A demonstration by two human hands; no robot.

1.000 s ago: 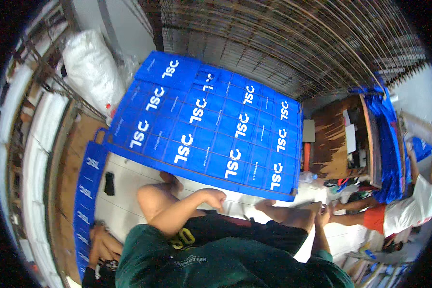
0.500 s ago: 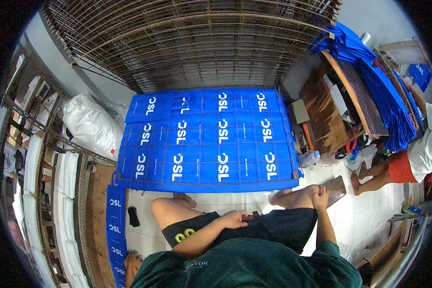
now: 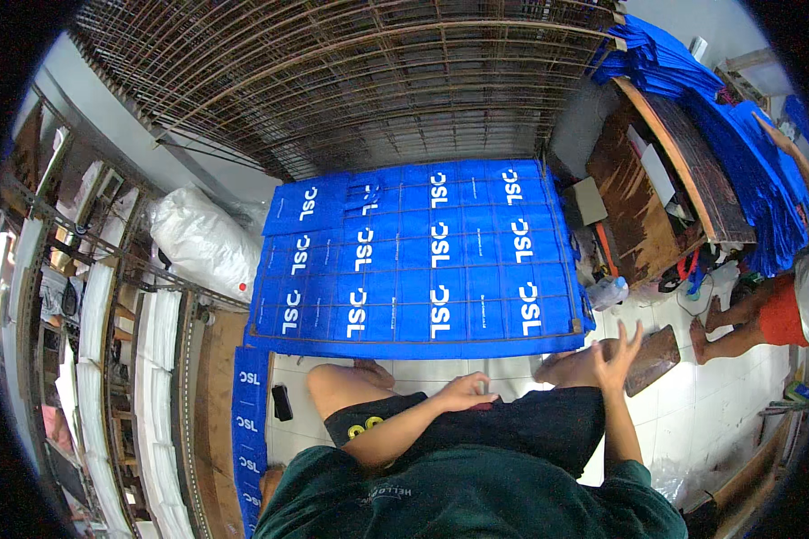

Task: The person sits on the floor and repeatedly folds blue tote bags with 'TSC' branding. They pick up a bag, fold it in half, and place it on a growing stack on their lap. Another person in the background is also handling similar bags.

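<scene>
My left hand (image 3: 463,393) hovers over my lap, thumb and fingers apart, close to a small dark red thing (image 3: 482,407) on my black shorts (image 3: 521,431); its kind is unclear. Raised above my right knee, my right hand (image 3: 617,357) has its fingers spread and holds nothing. In front of both hands lie blue fabric panels (image 3: 404,278) with white print, side by side under a thin wire grid (image 3: 463,238). A smaller blue piece (image 3: 303,208) rests at their far left corner.
Many wire racks (image 3: 360,81) hang tilted above the panels. Left are a white plastic sack (image 3: 202,235), shelves of white stacks (image 3: 160,395), a blue printed strip (image 3: 248,422) and a black phone (image 3: 281,402). Right, a person in red shorts (image 3: 777,319) stands beside a wooden cabinet (image 3: 638,207) piled with blue fabric.
My right hand has lifted off my knee and spread its fingers. The left hand's fingers have opened near the dark red thing. The view has shifted, moving the scene slightly rightward.
</scene>
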